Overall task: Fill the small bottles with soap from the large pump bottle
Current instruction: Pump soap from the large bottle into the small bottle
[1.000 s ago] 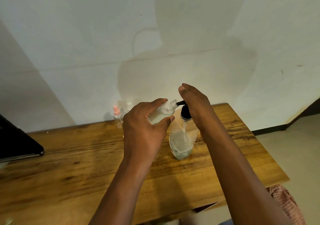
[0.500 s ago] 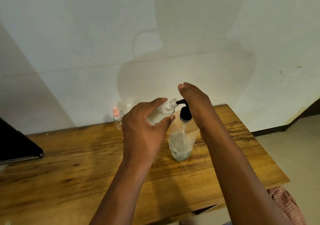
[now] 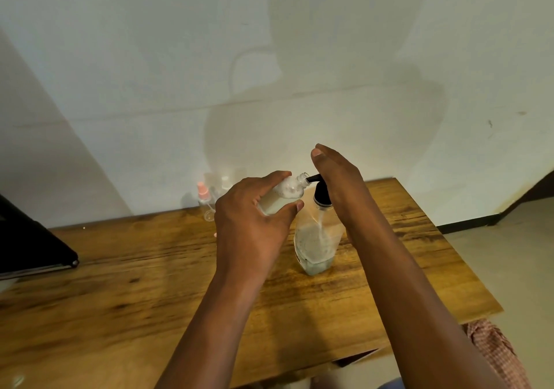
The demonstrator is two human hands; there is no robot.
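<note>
A wooden table (image 3: pixel 404 271) with dark grain streaks fills the lower frame, its far edge against a pale plaster wall (image 3: pixel 150 59). A soft shadow falls on the wall toward 12 o'clock. At 3 o'clock, beige floor (image 3: pixel 515 253) meets a dark skirting board (image 3: pixel 467 225). At 9 o'clock sits a black object (image 3: pixel 27 245), possibly a case.
</note>
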